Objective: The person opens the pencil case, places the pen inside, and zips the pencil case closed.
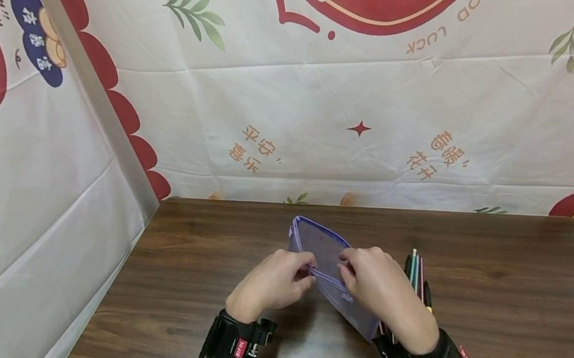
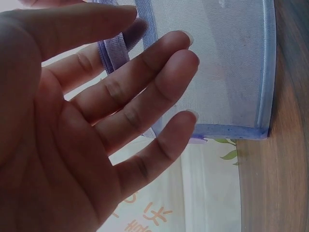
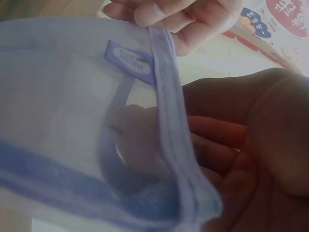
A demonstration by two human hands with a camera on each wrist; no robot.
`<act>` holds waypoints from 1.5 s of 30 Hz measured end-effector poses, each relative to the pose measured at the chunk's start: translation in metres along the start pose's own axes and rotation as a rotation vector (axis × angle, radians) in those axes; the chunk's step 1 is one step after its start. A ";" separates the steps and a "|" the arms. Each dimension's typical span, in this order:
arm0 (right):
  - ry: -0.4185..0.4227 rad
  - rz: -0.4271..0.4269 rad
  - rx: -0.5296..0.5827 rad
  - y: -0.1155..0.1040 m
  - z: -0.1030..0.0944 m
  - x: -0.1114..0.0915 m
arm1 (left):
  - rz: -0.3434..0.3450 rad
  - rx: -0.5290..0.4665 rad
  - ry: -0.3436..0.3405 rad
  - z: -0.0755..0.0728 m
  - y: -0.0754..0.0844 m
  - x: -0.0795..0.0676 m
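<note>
A purple mesh zip pouch (image 1: 318,244) is held tilted over the table with its mouth spread apart. My left hand (image 1: 278,279) pinches the near zipper edge between thumb and index finger; the other fingers (image 2: 159,92) spread loosely alongside the mesh (image 2: 217,72) in the left wrist view. At the far side of the mouth, my right hand (image 1: 375,279) has its fingers curled at the rim. In the right wrist view, its fingertips (image 3: 137,135) show through the mesh, behind the edge band (image 3: 169,111). A small purple label (image 3: 129,62) is sewn beside that band.
Several pens (image 1: 419,277) lie on the brown wooden table (image 1: 516,306), partly hidden under my right forearm. A white printed cloth (image 1: 298,111) hangs behind the table's far edge, and another printed cloth panel (image 1: 34,193) stands at the left.
</note>
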State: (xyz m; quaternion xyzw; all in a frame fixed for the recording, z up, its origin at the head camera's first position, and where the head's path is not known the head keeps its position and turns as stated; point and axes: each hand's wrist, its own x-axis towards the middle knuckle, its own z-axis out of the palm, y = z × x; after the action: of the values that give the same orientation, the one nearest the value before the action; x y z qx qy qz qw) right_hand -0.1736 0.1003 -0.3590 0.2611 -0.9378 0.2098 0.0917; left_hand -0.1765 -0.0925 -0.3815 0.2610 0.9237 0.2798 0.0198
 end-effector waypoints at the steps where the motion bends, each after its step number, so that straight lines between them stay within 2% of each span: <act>1: -0.006 0.005 0.010 0.000 -0.002 0.000 | -0.002 -0.004 -0.001 0.000 0.000 0.000; 4: -0.007 0.017 0.047 0.002 -0.006 -0.002 | 0.000 -0.002 0.002 0.000 0.001 0.000; 10: 0.069 -0.007 0.098 0.005 -0.013 -0.004 | 0.010 -0.002 0.005 0.000 0.002 0.001; 14: 0.102 -0.016 0.111 0.009 -0.020 -0.005 | 0.011 0.001 0.009 0.001 0.001 -0.001; 22: 0.145 0.024 0.094 0.025 -0.035 -0.010 | 0.002 -0.010 0.017 0.001 0.000 -0.002; 38: 0.133 0.088 0.014 0.066 -0.052 -0.035 | 0.036 0.003 0.037 0.001 -0.001 0.000; 45: 0.001 0.221 0.071 0.101 -0.050 -0.041 | 0.042 0.004 0.029 0.002 0.000 -0.001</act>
State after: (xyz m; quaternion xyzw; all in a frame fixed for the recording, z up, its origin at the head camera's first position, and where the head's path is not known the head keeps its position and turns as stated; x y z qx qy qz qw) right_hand -0.1889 0.2191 -0.3612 0.1592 -0.9528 0.2517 0.0591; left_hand -0.1759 -0.0920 -0.3831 0.2760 0.9189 0.2819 -0.0001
